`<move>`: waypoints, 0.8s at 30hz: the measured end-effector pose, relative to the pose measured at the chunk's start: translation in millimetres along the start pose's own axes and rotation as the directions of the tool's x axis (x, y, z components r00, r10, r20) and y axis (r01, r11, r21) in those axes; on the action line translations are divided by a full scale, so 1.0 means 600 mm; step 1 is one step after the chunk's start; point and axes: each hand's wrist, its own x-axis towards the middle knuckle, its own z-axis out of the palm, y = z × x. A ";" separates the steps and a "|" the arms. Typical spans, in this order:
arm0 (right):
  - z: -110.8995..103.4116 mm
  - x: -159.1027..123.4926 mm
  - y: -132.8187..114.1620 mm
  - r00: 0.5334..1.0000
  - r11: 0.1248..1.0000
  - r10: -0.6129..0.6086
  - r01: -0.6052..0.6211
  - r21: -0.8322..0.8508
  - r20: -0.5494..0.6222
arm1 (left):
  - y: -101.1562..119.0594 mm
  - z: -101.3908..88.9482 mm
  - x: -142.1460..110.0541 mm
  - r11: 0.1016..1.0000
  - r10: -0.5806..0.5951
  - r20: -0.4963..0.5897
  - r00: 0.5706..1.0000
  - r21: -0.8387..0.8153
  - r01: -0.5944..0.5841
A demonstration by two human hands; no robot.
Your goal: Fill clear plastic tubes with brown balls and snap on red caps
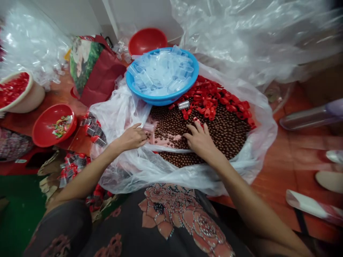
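My left hand (133, 136) is at the left edge of a heap of brown balls (174, 123), its fingers curled around a clear plastic container (149, 127). A few brown balls lie at the container's mouth. My right hand (201, 141) rests on the heap with its fingers spread. A small red-and-white piece (197, 121) shows by its fingertips; I cannot tell if they touch it. Behind, a filled container (183, 104) lies beside a pile of red caps (207, 96). A white plastic sheet (257, 153) surrounds the heap.
A blue basin (160, 100) of clear containers stands behind the heap, with a red bowl (147, 40) beyond. At left are a red bowl (43, 128) with small wrapped pieces, a white tub (32, 98), a dark red bag (100, 76) and finished red-capped containers (73, 167).
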 end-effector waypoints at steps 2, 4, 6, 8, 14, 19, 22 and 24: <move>-0.010 -0.023 -0.027 0.997 0.998 0.054 -0.053 0.023 -0.053 | 0.009 0.007 0.008 0.994 -0.104 0.011 0.995 0.042 0.103; -0.015 -0.041 -0.076 0.998 0.993 0.011 -0.004 0.117 -0.058 | 0.015 0.018 0.017 0.981 -0.186 0.021 0.982 0.059 0.185; -0.012 -0.055 -0.134 0.995 0.971 -0.102 0.098 0.216 0.008 | 0.017 0.027 0.026 0.968 -0.242 0.024 0.970 0.071 0.240; -0.004 -0.061 -0.185 0.976 0.948 -0.202 0.172 0.269 0.085 | 0.017 0.027 0.031 0.962 -0.266 0.020 0.964 0.073 0.264; 0.022 -0.032 -0.248 0.958 0.923 -0.279 0.248 0.295 0.070 | 0.039 -0.042 -0.052 0.921 -0.380 -0.368 0.849 -0.231 0.312; 0.026 0.012 -0.232 0.975 0.921 -0.213 0.181 0.344 0.059 | 0.113 -0.037 -0.248 0.462 -0.880 -0.230 0.415 -0.619 0.636; 0.020 0.035 -0.202 0.984 0.855 -0.165 0.180 0.487 -0.073 | 0.176 0.015 -0.312 0.259 -0.749 0.292 0.595 -0.697 0.669; 0.013 0.049 -0.179 0.989 0.809 -0.047 0.120 0.576 -0.141 | 0.211 0.054 -0.300 0.241 -0.584 0.406 0.703 -0.740 0.628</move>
